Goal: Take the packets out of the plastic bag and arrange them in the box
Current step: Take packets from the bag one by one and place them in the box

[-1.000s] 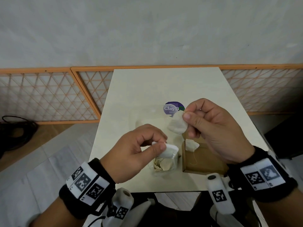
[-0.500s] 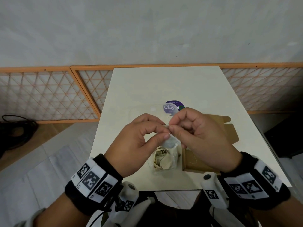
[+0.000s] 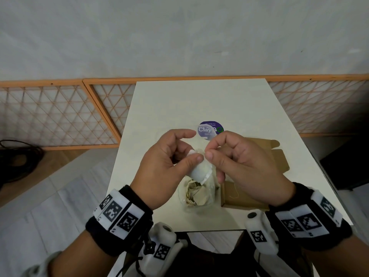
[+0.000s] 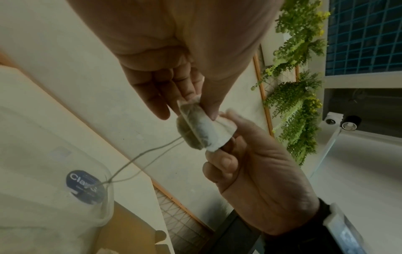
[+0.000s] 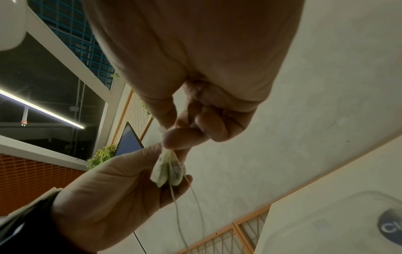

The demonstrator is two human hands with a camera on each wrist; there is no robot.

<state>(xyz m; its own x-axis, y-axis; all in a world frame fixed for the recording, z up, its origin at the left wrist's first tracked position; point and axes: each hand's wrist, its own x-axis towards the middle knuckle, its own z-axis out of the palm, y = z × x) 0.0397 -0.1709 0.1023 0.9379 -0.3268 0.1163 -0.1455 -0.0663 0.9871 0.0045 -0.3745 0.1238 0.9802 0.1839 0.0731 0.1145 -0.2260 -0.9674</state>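
Observation:
Two white tea-bag packets (image 3: 200, 170) are pressed together above the clear plastic bag (image 3: 197, 193), which lies on the table with more packets inside. My left hand (image 3: 194, 154) pinches the packets from the left with its thumb, while its forefinger points away. My right hand (image 3: 209, 149) pinches their top edge from the right. In the left wrist view the packets (image 4: 200, 127) trail two strings (image 4: 141, 154) down into the bag. The right wrist view shows the packets (image 5: 167, 170) between both hands. The brown cardboard box (image 3: 243, 196) lies open just right of the bag, partly hidden by my right hand.
A round purple sticker (image 3: 211, 127) sits on the white table (image 3: 179, 100) behind my hands. The box flaps (image 3: 277, 158) spread toward the table's right edge. An orange lattice panel (image 3: 60, 114) stands behind the table, with dark cables (image 3: 18, 156) on the floor at left.
One second ago the hands were apart, each holding a packet. The right hand came down and left to the left hand, and both now hold the packets together over the bag.

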